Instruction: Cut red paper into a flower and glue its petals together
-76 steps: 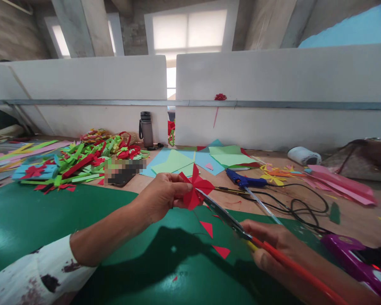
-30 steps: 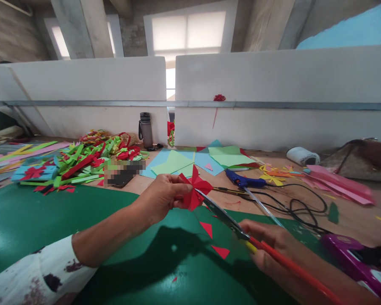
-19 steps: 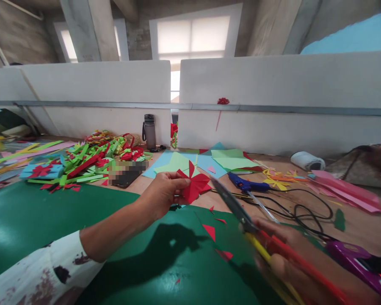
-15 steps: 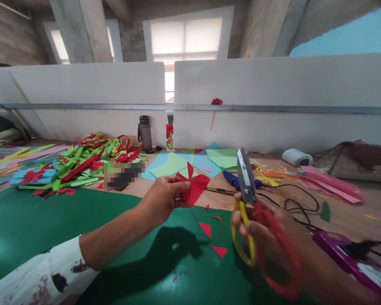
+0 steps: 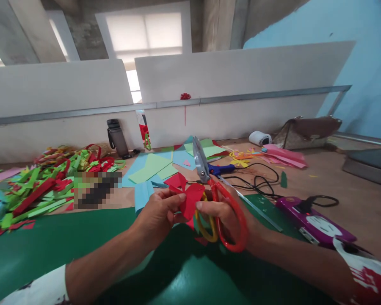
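A red paper piece (image 5: 192,199) cut into petals is pinched between the thumb and fingers of my left hand (image 5: 160,209). My right hand (image 5: 224,214) has its fingers in the handles of a pair of scissors (image 5: 230,220), one handle yellow and one red, with the metal blades pointing up and away. The right fingertips are beside the right edge of the red paper. Small red scraps (image 5: 201,241) lie under the hands on the green surface (image 5: 184,275).
Heaped green and red strips (image 5: 51,182) lie left, near a grey bottle (image 5: 118,140). Blue and green sheets (image 5: 152,165) lie ahead. To the right are a blue glue gun (image 5: 222,169), black cables, a purple power strip (image 5: 314,220), a white roll (image 5: 259,138) and a bag (image 5: 307,131).
My right hand has moved left with the scissors, up to the red paper. The red paper is turned differently in my left hand. The view has swung to the right.
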A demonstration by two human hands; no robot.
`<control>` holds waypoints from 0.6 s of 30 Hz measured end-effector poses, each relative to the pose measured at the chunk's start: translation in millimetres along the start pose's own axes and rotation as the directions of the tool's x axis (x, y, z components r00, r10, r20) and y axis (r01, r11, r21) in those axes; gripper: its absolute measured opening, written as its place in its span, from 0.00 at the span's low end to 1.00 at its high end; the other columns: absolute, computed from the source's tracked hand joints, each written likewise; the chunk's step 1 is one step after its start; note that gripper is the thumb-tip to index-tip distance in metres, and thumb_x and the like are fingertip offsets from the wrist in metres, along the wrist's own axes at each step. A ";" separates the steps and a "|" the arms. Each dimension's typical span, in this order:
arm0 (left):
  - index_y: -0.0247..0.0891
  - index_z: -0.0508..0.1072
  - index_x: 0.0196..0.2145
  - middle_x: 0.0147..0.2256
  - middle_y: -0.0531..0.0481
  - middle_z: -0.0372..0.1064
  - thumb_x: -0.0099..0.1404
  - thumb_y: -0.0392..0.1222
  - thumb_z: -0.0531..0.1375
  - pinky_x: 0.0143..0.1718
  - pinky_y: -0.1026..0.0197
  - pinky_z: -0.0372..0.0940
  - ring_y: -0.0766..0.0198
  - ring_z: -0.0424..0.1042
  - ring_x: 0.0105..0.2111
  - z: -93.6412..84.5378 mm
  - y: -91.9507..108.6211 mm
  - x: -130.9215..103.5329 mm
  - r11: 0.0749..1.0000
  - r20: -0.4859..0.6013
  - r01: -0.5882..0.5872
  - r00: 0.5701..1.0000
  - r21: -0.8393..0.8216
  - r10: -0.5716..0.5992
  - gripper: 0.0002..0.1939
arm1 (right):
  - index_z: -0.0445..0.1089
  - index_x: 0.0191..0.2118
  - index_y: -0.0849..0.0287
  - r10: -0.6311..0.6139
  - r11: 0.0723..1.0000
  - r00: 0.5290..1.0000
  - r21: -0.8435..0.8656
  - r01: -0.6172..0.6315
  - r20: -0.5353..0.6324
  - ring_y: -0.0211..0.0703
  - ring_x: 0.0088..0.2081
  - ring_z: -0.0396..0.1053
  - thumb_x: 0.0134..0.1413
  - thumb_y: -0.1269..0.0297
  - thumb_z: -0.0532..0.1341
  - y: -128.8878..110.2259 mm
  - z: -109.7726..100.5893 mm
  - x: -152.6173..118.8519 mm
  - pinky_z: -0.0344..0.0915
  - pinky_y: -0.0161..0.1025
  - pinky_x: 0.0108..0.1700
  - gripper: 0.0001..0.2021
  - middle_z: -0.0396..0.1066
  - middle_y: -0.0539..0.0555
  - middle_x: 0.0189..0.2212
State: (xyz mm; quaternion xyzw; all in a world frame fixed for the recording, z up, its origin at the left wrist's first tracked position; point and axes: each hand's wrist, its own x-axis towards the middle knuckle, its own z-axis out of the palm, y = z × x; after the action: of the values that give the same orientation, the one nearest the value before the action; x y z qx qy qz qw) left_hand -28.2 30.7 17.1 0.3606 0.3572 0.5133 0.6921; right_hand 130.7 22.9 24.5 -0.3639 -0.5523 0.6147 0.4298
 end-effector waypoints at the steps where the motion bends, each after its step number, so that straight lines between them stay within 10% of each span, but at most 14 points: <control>1: 0.32 0.72 0.29 0.26 0.49 0.71 0.52 0.31 0.63 0.25 0.61 0.71 0.66 0.70 0.24 -0.4 -1.1 0.4 1.000 0.004 0.006 1.000 -0.006 -0.006 0.04 | 0.59 0.35 0.56 0.020 1.000 1.000 -0.002 -0.020 -0.012 0.38 0.20 0.65 0.48 0.65 0.59 0.5 -0.8 -0.2 0.63 0.36 0.23 0.08 0.65 0.45 0.20; 18: 0.30 0.72 0.32 0.30 0.46 0.72 0.51 0.35 0.64 0.29 0.61 0.69 0.65 0.71 0.26 0.0 -4.4 -3.9 0.998 0.101 0.048 0.994 -0.036 -0.044 0.09 | 0.60 0.30 0.57 -0.077 0.991 0.997 -0.110 0.078 0.010 0.36 0.20 0.62 0.48 0.69 0.58 1.6 -8.1 0.5 0.59 0.35 0.23 0.04 0.63 0.45 0.20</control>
State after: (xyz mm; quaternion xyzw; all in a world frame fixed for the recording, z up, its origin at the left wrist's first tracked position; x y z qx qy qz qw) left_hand -27.0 26.0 13.8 0.3645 0.3203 0.4850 0.7276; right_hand 137.9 26.4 21.9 -0.3635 -0.6003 0.5672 0.4311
